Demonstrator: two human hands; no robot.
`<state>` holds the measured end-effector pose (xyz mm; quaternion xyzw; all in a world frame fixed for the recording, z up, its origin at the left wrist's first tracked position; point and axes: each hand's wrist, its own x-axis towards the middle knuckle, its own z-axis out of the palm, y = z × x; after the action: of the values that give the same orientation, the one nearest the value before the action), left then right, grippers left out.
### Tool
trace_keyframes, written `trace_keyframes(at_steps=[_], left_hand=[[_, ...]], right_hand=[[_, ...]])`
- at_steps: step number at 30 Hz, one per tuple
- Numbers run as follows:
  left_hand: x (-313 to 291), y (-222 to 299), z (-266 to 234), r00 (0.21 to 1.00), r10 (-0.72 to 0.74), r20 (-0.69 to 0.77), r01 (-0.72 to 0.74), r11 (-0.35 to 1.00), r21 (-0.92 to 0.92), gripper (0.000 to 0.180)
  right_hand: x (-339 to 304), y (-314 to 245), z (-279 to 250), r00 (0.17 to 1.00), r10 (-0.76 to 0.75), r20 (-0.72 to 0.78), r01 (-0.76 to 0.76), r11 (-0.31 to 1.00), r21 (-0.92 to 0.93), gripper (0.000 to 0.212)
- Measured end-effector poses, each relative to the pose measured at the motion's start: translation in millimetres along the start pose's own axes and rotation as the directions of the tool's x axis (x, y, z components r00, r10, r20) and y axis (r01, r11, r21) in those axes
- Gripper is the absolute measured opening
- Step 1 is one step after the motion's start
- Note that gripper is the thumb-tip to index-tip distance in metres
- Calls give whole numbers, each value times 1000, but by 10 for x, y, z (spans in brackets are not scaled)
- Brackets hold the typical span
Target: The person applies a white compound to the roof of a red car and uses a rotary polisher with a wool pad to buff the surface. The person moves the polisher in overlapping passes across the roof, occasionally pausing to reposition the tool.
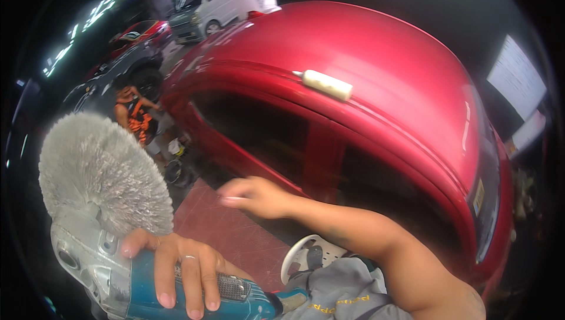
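My left hand (185,270) wraps round the teal body of a power polisher (203,293) at the lower left. A ring shows on one finger. The tool's grey metal head carries a large, round, fluffy whitish-grey buffing pad (103,173), tilted up and away from the car. My right arm reaches in from the lower right. At its end my right hand (256,196) hangs in the air beside the car's side windows, slightly blurred. Its fingers are loosely bent and apart, with nothing visible in them. A pale squeeze bottle (328,85) lies on its side on the red car's roof (382,43).
Under my hands is a scratched red surface (229,231), with a white clog (312,255) on my foot. A person in an orange-and-black top (138,117) is beyond the car's far end. Other vehicles, including a silver van (220,2), stand behind. White sheets (518,78) hang at the right.
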<state>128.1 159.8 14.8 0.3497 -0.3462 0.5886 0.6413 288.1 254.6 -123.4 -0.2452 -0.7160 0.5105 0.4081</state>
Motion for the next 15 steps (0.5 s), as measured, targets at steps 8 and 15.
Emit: trace_keyframes(at_steps=[8,15], left_hand=[[-10,718,-17,980,169,105,-194,929,315,83],[99,661,-178,945,324,47,-327,928,178,84]], right_hand=[[-2807,490,-20,712,696,-92,-643,700,311,18],[-2744,423,159,736,618,276,-649,528,548,83]])
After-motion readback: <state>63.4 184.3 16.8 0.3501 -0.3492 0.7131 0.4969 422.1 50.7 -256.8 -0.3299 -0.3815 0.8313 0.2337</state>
